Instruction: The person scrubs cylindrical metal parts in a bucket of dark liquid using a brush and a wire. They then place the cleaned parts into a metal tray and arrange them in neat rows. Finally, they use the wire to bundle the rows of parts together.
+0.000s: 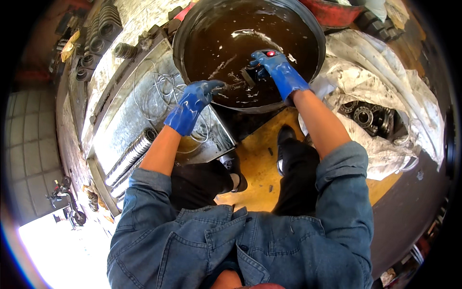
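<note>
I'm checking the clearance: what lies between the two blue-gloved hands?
In the head view, pale-streaked brown liquid and, close by the right hand, a dark object.

Over on the left, the silvery sheet-metal tray (114, 126) carries a loose tangle of thin wire (166, 85) and, nearer, rows of grey metal rings (131, 156), while the scuffed yellow floor (257, 166) bears two dark shoes (287, 133) and a wide, round black tub (255, 110) of brown liquid (211, 43) at its far end.
</note>
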`<state>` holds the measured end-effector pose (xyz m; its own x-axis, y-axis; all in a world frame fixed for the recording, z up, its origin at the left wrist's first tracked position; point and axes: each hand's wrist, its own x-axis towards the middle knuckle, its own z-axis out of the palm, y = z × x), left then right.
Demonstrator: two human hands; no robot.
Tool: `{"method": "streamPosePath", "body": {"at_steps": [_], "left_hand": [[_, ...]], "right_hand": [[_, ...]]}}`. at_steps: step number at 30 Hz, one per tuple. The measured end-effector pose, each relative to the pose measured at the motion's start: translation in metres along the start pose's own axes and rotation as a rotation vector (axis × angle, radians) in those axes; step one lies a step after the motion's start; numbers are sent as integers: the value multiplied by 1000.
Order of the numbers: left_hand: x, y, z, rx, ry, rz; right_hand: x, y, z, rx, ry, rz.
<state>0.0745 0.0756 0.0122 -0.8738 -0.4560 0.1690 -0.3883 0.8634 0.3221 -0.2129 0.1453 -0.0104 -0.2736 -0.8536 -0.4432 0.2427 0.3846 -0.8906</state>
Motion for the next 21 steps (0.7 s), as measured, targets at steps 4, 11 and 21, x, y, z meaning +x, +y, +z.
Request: {"method": "streamPosePath", "body": {"at_steps": [4, 11, 21], "left_hand": [[0, 3, -1, -58, -31, 43], [-5, -4, -20, 154, -102, 108], [-2, 27, -30, -40, 73, -151]], "right_hand": [[19, 20, -3, -222, -18, -97], [10, 25, -4, -872, 104, -425], [-9, 2, -18, -142, 201, -235]]}}
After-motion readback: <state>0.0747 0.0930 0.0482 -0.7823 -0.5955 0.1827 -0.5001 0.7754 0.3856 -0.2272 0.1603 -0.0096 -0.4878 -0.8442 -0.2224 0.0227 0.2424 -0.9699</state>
